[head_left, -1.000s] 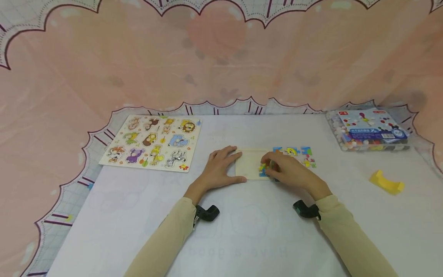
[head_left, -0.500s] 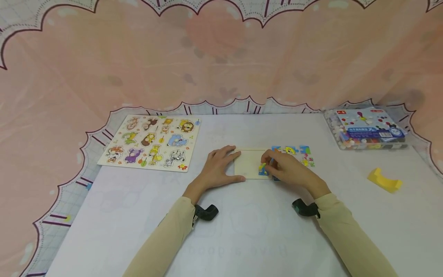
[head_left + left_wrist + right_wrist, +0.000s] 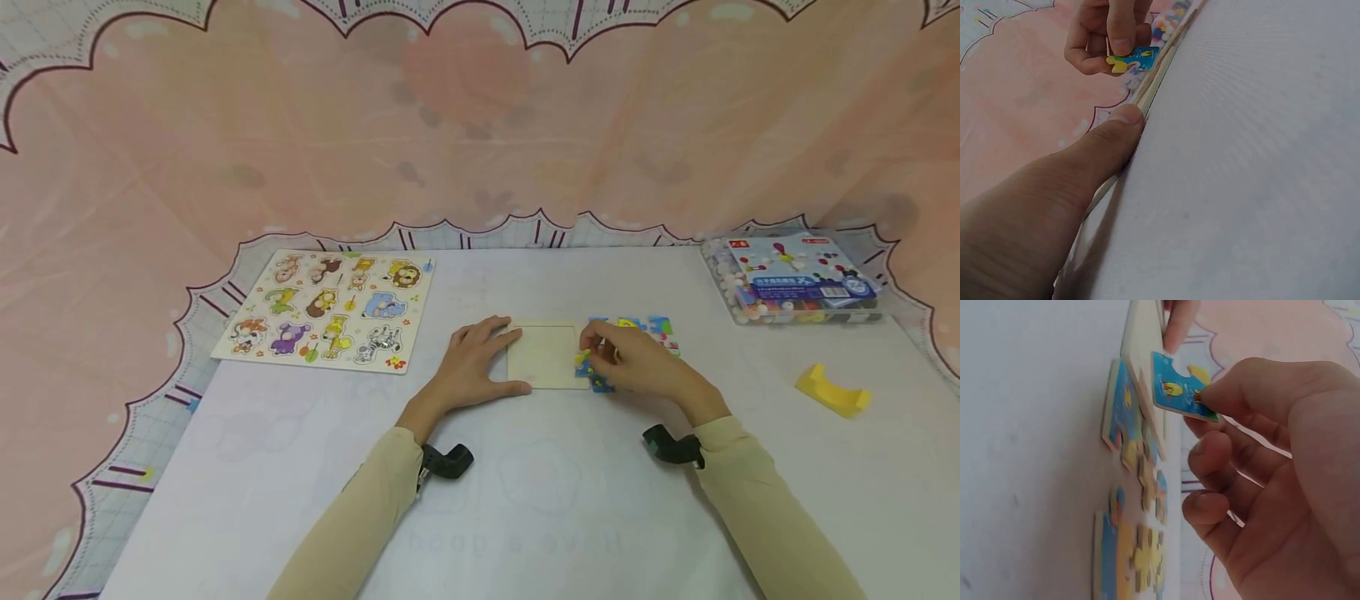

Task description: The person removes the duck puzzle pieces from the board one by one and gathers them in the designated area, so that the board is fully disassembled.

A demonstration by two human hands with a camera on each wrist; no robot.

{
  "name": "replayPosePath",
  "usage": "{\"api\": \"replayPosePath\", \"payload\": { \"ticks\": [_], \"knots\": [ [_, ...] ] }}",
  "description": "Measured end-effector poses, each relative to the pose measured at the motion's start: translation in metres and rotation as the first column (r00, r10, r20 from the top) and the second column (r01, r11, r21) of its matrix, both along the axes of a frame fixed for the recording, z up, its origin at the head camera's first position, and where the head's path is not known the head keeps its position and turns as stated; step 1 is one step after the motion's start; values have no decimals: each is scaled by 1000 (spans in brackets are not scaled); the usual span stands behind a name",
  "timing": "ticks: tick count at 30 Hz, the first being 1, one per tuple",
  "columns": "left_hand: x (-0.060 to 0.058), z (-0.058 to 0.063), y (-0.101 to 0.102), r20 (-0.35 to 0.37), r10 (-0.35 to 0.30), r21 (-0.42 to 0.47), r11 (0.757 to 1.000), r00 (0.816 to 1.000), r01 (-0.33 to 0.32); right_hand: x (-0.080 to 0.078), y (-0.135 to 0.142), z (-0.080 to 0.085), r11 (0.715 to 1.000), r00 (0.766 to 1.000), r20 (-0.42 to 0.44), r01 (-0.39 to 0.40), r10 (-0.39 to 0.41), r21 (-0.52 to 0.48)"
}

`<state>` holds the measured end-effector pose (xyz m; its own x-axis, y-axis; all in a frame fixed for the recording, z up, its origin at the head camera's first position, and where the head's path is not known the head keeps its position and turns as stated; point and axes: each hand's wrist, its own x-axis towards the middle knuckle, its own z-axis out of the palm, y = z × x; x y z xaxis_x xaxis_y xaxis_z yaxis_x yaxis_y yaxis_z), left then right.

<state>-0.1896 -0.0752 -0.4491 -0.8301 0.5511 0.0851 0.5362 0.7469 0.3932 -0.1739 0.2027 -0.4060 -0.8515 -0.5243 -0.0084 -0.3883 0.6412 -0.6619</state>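
Observation:
A pale wooden puzzle tray (image 3: 546,358) lies flat in the middle of the table, its inside bare. My left hand (image 3: 474,362) rests at its left side with fingers spread, the thumb at the near edge. In the right wrist view a blue and yellow jigsaw piece (image 3: 1175,389) with small yellow figures is pinched between thumb and fingers of my right hand (image 3: 630,358), raised over the tray's right edge. Loose jigsaw pieces (image 3: 663,329) lie right of the tray, partly hidden beneath that hand; another blue piece (image 3: 601,385) shows just below its fingers.
An animal picture board (image 3: 326,312) lies at the back left. A clear plastic box (image 3: 798,279) of coloured parts sits at the back right. Nearer, a yellow curved block (image 3: 834,392) lies on the white tabletop (image 3: 540,500). A patterned cloth (image 3: 480,150) hangs behind.
My right hand has shifted a little to the right with the jigsaw piece, from over the tray's right part to its right edge. The left hand stays in place.

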Motion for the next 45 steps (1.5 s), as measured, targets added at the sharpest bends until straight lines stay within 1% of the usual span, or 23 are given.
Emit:
{"api": "replayPosePath", "payload": {
  "ticks": [4,11,18,22,26,29,37,45],
  "knots": [
    [0,0,0,4,-2,5,1000,1000,2,-1,6,0,1000,1000,27,-3,2,21],
    [2,1,0,-9,0,16,1000,1000,0,-2,18,1,999,999,29,-18,17,30],
    [6,-2,0,9,-13,23,1000,1000,13,2,28,0,998,996,84,-17,13,55],
    [4,-4,0,-7,-9,16,1000,1000,9,1,32,0,999,994,112,-18,13,50],
    [2,-4,0,-17,-5,8,1000,1000,5,-1,36,2,999,993,120,-20,14,48],
    [2,-4,0,-14,-6,16,1000,1000,6,-2,39,3,998,993,120,-16,9,56],
    [2,-3,-1,-9,-8,19,1000,1000,8,-2,50,6,995,988,153,13,-27,96],
    [1,-2,-1,-13,-5,23,1000,1000,6,-2,62,13,995,986,165,-1,-15,100]
  ]
}}
